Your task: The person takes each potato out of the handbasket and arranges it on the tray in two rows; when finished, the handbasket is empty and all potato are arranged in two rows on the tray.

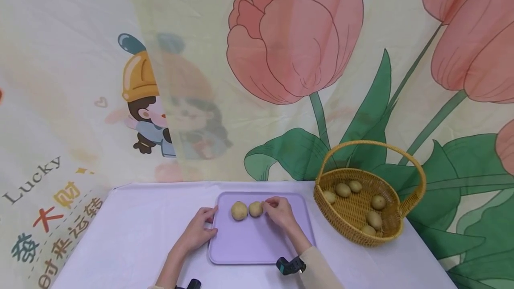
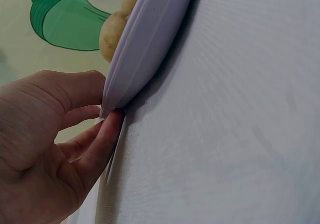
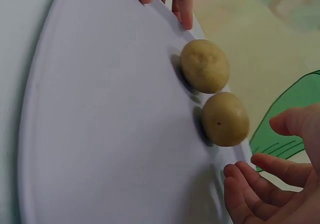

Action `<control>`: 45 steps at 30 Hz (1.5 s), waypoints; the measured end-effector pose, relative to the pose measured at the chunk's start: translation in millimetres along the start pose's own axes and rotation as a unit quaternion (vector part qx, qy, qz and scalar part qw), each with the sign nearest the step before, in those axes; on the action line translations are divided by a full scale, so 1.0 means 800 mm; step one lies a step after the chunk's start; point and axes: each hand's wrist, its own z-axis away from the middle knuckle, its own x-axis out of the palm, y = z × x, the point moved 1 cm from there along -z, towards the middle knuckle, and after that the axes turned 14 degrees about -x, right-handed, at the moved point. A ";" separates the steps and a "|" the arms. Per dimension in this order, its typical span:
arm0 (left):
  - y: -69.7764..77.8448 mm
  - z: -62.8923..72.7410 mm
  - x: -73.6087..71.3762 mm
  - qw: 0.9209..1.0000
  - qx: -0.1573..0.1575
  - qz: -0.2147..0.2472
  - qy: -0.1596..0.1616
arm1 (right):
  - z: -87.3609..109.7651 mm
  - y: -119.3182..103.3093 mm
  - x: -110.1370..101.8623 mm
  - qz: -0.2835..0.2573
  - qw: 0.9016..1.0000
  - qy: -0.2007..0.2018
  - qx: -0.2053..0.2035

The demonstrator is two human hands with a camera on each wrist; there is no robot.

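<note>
Two round potatoes sit side by side on a light purple tray (image 1: 249, 244), toward its far side. The left potato (image 1: 239, 211) and the right potato (image 1: 255, 209) stand very close together. My left hand (image 1: 197, 230) holds the tray's left rim, thumb and fingers at the edge in the left wrist view. Just right of the right potato is my right hand (image 1: 279, 212). In the right wrist view, a gap shows between its spread, slightly bent fingers (image 3: 280, 170) and that potato (image 3: 225, 119); the hand holds nothing.
A woven basket (image 1: 341, 229) with a tall handle stands right of the tray, holding several potatoes. A white cloth (image 1: 148, 231) covers the table. Behind it hangs a printed curtain (image 1: 192, 21) with tulips and cartoon figures.
</note>
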 end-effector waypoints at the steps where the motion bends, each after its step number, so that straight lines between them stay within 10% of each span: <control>1: 0.000 -0.001 -0.001 1.000 0.001 0.001 0.001 | -0.002 -0.002 -0.003 0.008 1.000 0.002 -0.003; 24: -0.010 -0.005 -0.010 0.999 0.021 -0.010 0.025 | -0.015 -0.031 -0.127 -0.020 0.999 0.049 -0.010; 33: -0.014 -0.002 -0.002 1.000 0.005 0.002 0.011 | -0.013 0.001 -0.191 -0.032 0.995 0.089 0.027; 45: -0.006 -0.002 0.001 1.000 0.022 -0.004 0.007 | 0.001 0.049 -0.208 0.060 0.987 0.128 0.075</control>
